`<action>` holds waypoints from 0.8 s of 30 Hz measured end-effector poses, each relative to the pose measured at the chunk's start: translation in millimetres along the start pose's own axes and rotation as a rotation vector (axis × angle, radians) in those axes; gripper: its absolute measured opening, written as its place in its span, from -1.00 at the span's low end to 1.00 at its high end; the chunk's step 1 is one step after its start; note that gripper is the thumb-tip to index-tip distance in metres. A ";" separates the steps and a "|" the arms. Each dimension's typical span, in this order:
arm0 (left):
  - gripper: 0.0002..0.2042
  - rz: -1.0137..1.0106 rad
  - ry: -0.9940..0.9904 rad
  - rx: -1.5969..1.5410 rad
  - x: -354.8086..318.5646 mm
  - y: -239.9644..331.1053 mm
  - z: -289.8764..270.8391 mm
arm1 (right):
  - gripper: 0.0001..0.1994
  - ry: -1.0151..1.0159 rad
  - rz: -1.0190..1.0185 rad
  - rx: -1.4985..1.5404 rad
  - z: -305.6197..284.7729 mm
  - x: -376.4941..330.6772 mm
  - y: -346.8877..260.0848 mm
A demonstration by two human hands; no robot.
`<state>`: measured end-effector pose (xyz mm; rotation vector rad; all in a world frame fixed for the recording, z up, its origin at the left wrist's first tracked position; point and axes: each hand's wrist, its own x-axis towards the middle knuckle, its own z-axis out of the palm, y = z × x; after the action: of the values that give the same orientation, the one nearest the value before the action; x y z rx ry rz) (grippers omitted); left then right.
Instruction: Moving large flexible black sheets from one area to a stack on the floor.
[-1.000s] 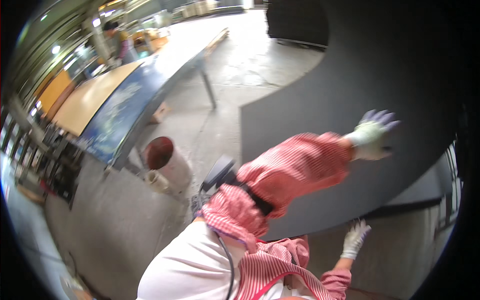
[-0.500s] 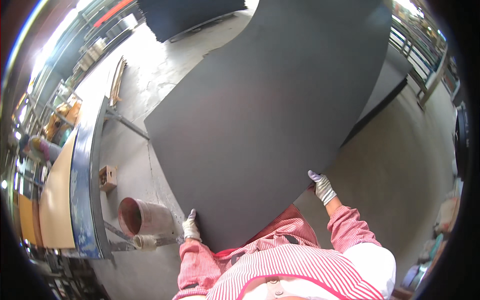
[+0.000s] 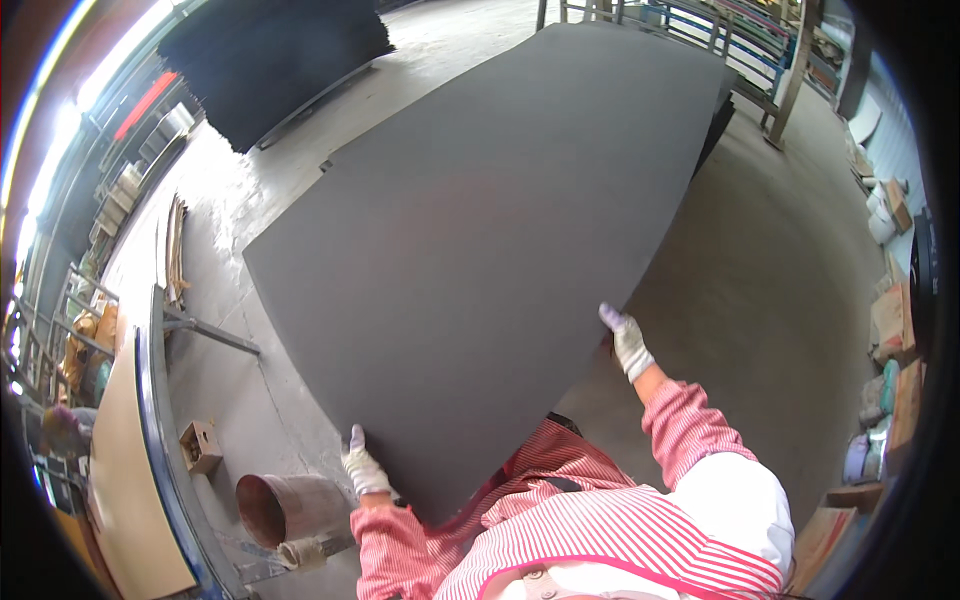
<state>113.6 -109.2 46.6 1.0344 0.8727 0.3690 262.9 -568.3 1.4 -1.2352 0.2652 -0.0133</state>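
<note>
Got my gloved left hand (image 3: 364, 466) and right hand (image 3: 628, 345) gripping a big dark gray sheet (image 3: 480, 230) by its side edges, stretching out ahead of both. Grip's done, release isn't; can't tell if the far end's resting.

Bright white light enters at the upper left of the frame, where a long lamp strip (image 3: 122, 58) is washed out. Below it, glare bleaches the concrete floor (image 3: 228, 172) almost white, while the floor right of center falls into dim brown shade. The dark sheet (image 3: 480, 250) looks matte and evenly lit, with a faint reddish haze above its middle. The black stack (image 3: 275, 70) at the upper left loses most detail. Fisheye distortion bows the table (image 3: 140, 470) at the lower left, and black vignetting closes the corners. Background clutter along the left edge is soft.
</note>
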 end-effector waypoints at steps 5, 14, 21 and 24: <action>-0.35 0.065 -0.208 0.097 58.6 -26.6 135.7 | -0.36 0.165 0.330 0.071 4.7 55.1 -8.6; -0.30 0.017 -0.699 0.315 62.8 -27.6 244.7 | -0.37 0.385 0.300 0.184 8.5 146.6 -22.8; -0.43 -0.176 -0.210 0.207 91.3 -100.3 -1.7 | -0.53 0.324 0.355 -0.001 -18.4 221.6 22.6; -0.34 -0.180 0.191 -0.064 62.2 -67.2 -133.7 | -0.48 0.252 0.311 0.010 -17.4 211.6 9.5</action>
<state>40.4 -23.2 -69.6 0.8635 1.1100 0.3448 463.1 -613.7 -53.6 -1.1708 0.6738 0.0990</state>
